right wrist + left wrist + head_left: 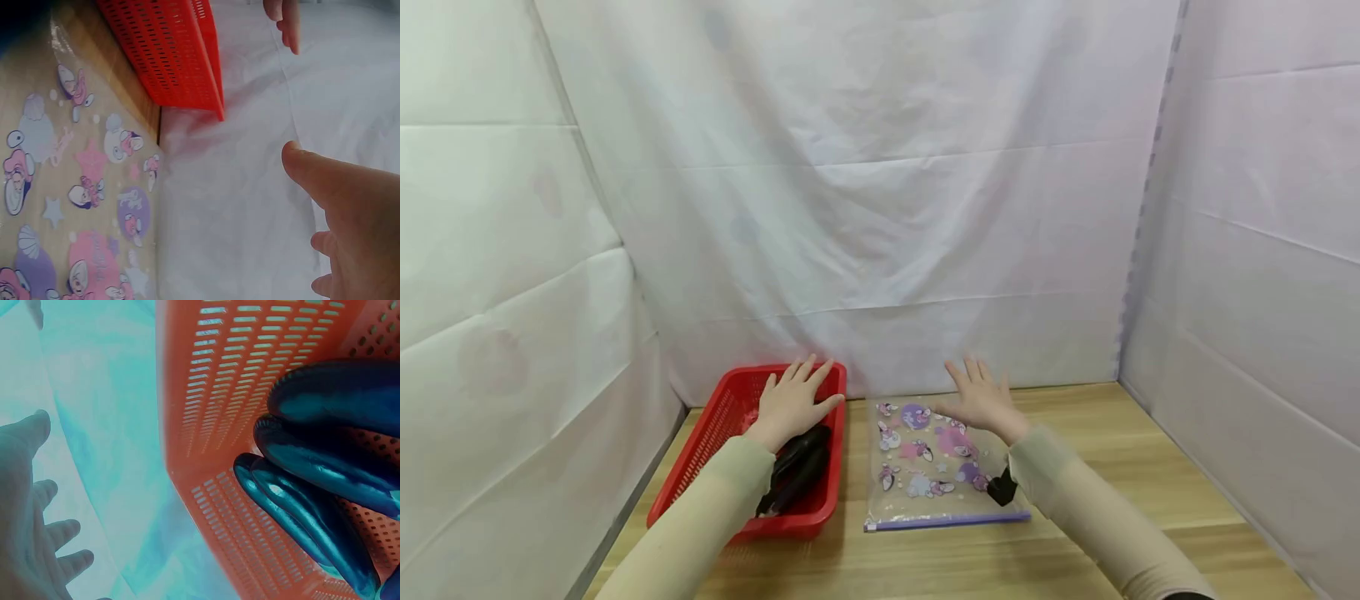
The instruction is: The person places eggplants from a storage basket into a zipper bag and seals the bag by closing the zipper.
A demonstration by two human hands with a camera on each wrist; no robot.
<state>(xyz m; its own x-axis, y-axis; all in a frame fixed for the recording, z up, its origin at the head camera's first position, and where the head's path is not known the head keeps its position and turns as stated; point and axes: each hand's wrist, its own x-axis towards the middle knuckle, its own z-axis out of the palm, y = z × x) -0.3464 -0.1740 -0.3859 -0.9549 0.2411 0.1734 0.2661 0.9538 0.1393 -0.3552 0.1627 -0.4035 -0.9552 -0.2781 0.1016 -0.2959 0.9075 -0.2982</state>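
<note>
My left hand is held above the red plastic basket, fingers spread and holding nothing. Inside the basket lie several dark, glossy eggplants; the left wrist view shows the eggplants side by side against the perforated wall. Over the clear zip bag hovers my right hand, its fingers also spread and nothing in it. Cartoon figures, stars and shells are printed on the bag, which lies flat with its purple slider strip toward me. In the right wrist view the right hand appears beside the printed bag.
A wood-grain table carries both things, basket at left and bag to its right. White cloth hangs behind the table and along both sides. A small black object shows by the right wrist.
</note>
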